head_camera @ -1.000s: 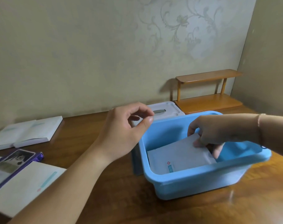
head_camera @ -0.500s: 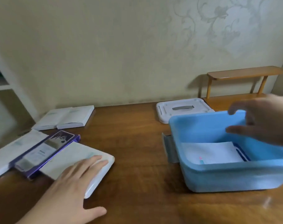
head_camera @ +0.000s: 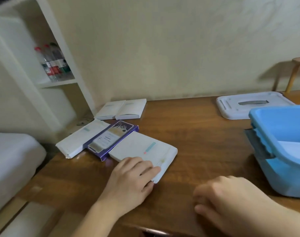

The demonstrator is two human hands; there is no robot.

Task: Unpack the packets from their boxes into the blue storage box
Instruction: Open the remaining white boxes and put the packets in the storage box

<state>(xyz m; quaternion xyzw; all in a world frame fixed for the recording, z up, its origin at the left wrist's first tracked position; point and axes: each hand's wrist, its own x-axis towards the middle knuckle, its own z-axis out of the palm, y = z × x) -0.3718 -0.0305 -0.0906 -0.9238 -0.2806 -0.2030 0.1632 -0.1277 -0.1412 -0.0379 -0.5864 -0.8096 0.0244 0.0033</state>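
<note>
A flat white packet box [head_camera: 142, 149] lies on the wooden table [head_camera: 205, 142]. My left hand [head_camera: 132, 178] holds its near corner, fingers on top and thumb tucked at the edge. My right hand [head_camera: 222, 200] hovers blurred over the table's front, fingers loosely curled and holding nothing. The blue storage box [head_camera: 281, 171] stands at the right edge with a white packet [head_camera: 294, 147] lying inside. A purple box [head_camera: 111, 141] and another white box [head_camera: 80, 141] lie touching the held one.
Two more white boxes [head_camera: 121, 108] lie side by side by the wall. The white lid [head_camera: 248, 106] rests behind the blue box. A white shelf with bottles [head_camera: 53, 64] stands at the left, a wooden rack [head_camera: 296, 71] at far right.
The view has swung left. My right hand left the blue box and came down over the table's front. My left hand slid to the white box's near corner and took hold.
</note>
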